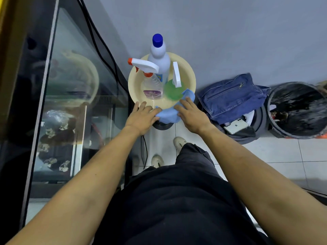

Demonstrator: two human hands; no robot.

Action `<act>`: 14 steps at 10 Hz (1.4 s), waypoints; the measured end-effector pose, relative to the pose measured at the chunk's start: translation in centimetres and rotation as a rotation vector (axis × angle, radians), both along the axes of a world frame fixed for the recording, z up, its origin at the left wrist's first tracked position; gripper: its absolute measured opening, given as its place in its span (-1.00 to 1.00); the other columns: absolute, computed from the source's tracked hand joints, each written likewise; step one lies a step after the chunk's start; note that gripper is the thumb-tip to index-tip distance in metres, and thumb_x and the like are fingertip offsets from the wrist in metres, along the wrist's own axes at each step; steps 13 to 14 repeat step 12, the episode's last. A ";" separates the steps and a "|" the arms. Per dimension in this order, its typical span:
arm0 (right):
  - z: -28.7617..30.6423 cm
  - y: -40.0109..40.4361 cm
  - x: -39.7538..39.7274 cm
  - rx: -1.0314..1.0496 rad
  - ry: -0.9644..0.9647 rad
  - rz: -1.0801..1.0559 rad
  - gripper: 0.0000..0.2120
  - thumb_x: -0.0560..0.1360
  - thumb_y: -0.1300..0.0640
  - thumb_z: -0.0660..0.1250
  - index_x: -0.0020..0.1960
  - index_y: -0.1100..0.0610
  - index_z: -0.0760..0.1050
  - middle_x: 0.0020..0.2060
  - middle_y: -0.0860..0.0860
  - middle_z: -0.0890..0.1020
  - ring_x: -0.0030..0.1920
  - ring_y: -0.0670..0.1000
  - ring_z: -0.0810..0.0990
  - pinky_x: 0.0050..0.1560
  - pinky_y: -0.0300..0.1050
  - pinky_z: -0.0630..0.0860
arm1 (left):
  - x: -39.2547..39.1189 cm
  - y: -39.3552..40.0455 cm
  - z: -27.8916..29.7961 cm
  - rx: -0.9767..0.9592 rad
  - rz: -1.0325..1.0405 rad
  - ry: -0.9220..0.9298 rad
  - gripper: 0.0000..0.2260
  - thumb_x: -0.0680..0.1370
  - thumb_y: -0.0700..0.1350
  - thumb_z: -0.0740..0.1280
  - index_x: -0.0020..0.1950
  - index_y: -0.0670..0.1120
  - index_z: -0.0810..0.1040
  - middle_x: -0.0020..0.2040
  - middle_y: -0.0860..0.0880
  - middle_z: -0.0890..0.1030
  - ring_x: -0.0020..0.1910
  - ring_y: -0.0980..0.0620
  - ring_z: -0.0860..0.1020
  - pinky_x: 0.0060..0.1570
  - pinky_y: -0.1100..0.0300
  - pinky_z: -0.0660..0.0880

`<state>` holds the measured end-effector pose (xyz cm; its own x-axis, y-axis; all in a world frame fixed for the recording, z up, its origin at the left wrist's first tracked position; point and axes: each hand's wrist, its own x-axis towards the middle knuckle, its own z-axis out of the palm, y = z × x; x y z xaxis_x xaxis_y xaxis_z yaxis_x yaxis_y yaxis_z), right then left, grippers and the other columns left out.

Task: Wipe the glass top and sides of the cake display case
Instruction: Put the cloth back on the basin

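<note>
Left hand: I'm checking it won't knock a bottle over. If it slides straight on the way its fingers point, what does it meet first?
Probably the clear spray bottle standing in the cream basin. The left hand already lies at the basin's near rim, fingers aimed there; depth is uncertain.

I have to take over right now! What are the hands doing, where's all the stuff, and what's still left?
Left hand: fingers straight, resting on the blue cloth at the basin's near rim.
Right hand: lying on the cloth too; a real grip can't be told.
In the basin: clear spray bottle, green spray bottle, white bottle with blue cap.
Display case stands to the left.
Done: nothing visible. Left: pick up the cloth, wipe the glass top and sides.
</note>
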<state>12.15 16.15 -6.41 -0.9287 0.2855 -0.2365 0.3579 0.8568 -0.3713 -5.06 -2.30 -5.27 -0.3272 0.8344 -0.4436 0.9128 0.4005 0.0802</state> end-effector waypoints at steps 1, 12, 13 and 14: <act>0.0 0.1 -0.2 0.000 -0.007 0.000 -0.59 0.70 0.17 0.16 0.54 0.14 0.33 0.53 0.16 0.29 0.63 0.19 0.03 0.45 0.17 0.39 | 0.0 0.1 -0.1 0.017 0.006 -0.013 -0.56 0.76 0.09 0.02 0.64 0.06 0.21 0.50 -0.09 0.44 0.59 -0.23 0.17 0.57 -0.20 -0.04; -1.1 -1.1 0.4 0.049 0.048 0.022 -0.48 0.54 0.25 0.38 0.47 0.14 0.36 0.52 0.21 0.32 0.61 0.25 0.12 0.56 0.16 0.25 | 0.8 -2.7 -5.7 0.362 -0.091 0.043 -0.52 0.73 0.16 -0.17 0.32 0.03 0.46 0.00 -0.10 0.64 0.14 -0.23 0.53 0.21 -0.33 0.34; -1.1 -1.1 0.4 0.049 0.048 0.022 -0.48 0.54 0.25 0.38 0.47 0.14 0.36 0.52 0.21 0.32 0.61 0.25 0.12 0.56 0.16 0.25 | 0.8 -2.7 -5.7 0.362 -0.091 0.043 -0.52 0.73 0.16 -0.17 0.32 0.03 0.46 0.00 -0.10 0.64 0.14 -0.23 0.53 0.21 -0.33 0.34; -1.1 -1.1 0.4 0.049 0.048 0.022 -0.48 0.54 0.25 0.38 0.47 0.14 0.36 0.52 0.21 0.32 0.61 0.25 0.12 0.56 0.16 0.25 | 0.8 -2.7 -5.7 0.362 -0.091 0.043 -0.52 0.73 0.16 -0.17 0.32 0.03 0.46 0.00 -0.10 0.64 0.14 -0.23 0.53 0.21 -0.33 0.34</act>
